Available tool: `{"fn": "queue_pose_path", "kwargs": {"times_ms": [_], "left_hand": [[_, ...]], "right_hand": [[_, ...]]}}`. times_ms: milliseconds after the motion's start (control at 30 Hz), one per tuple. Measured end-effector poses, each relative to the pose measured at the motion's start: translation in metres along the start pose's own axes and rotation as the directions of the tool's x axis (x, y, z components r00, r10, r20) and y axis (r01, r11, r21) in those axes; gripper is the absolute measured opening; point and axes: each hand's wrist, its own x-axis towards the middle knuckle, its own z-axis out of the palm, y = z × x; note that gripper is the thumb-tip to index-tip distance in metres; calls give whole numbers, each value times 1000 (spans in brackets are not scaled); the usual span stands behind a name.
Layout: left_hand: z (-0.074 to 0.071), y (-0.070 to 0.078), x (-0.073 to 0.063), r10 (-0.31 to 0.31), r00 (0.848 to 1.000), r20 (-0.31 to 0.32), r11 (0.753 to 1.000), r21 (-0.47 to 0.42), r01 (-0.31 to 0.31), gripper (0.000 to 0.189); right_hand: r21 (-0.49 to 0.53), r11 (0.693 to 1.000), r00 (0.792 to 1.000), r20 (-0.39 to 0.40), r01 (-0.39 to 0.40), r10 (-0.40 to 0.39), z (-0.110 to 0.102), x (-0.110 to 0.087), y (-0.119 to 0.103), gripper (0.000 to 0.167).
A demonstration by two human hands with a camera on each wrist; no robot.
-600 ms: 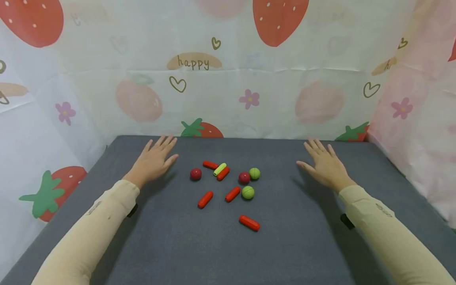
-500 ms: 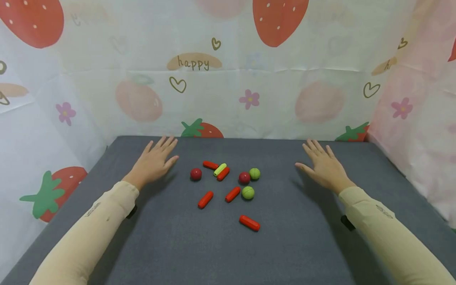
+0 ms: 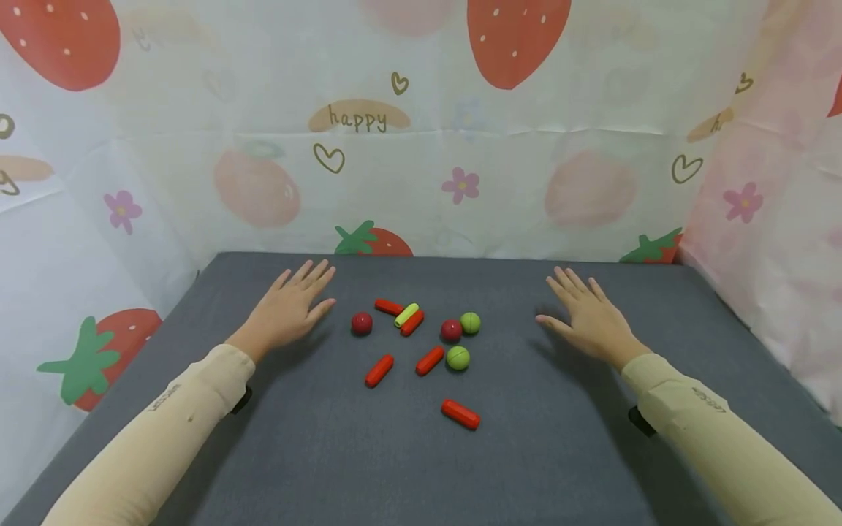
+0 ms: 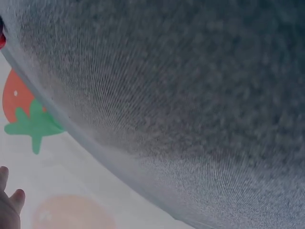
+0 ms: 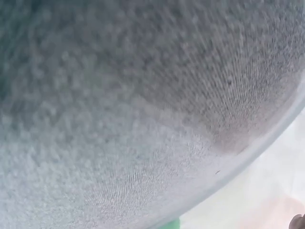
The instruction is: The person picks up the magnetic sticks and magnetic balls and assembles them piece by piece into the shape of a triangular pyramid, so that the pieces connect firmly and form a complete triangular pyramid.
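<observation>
Both hands hover above a dark grey table with fingers straight and spread, and neither holds anything. My left hand (image 3: 284, 313) is at the left, nearest to a glossy dark red ball (image 3: 362, 324). My right hand (image 3: 595, 323) is at the right, apart from all the small items. Between the hands lie another dark red ball (image 3: 451, 330), a green ball (image 3: 470, 323) touching or close beside it, and a second green ball (image 3: 457, 358). Several red sausage-shaped pieces, among them one nearer the front (image 3: 460, 414), lie about. A yellow-green stick (image 3: 406, 315) rests against two of them.
The grey table (image 3: 368, 467) reaches back to a white curtain (image 3: 421, 190) printed with strawberries, hearts and flowers, which also hangs at both sides. A dark wrist camera (image 3: 641, 421) sits under the right cuff. In the left wrist view, mostly tabletop (image 4: 181, 95) shows.
The right hand has moved inward to the left and a little nearer. The left hand has shifted slightly right and nearer. The small items have stayed in place on the table.
</observation>
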Motion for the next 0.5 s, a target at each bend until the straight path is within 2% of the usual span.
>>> {"fn": "queue_pose_path", "kwargs": {"times_ms": [267,500], "left_hand": [[3,8,-3,21,1000,-12,1000,21,-21,65],[2,16,-6,39,999,-5,999,-2,-39,65]], "right_hand": [[-3,999,999,-13,33,-33,4,-4,-8,81],[10,998,998,-13,58,-58,3,-7,-16,81]]}}
